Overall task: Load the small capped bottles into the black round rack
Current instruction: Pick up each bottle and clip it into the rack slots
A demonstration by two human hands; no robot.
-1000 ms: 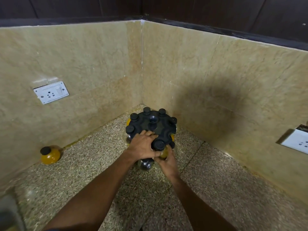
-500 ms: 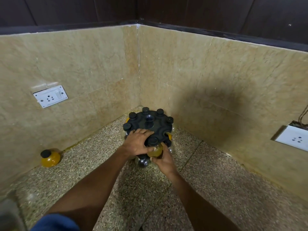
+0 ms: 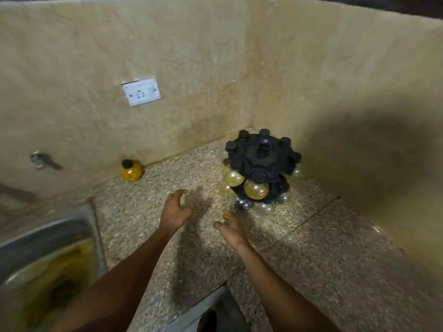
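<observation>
Black and round, the plastic rack [image 3: 260,164] stands in the corner of the speckled stone counter [image 3: 148,212], ringed with small round bottles whose black caps poke through its top; amber and clear bodies show beneath, the far ones hidden behind it. One amber round bottle with a black cap [image 3: 131,170] sits apart by the left wall. Both hands hover empty before the rack: left hand [image 3: 176,209] and right hand [image 3: 231,226] with fingers loosely spread. Blur softens the steel sink [image 3: 48,231], cut off at the left.

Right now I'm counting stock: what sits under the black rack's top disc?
Under the black rack, round bottles hang in tiers, some amber, some clear. The far side and the rack's core are hidden.
</observation>
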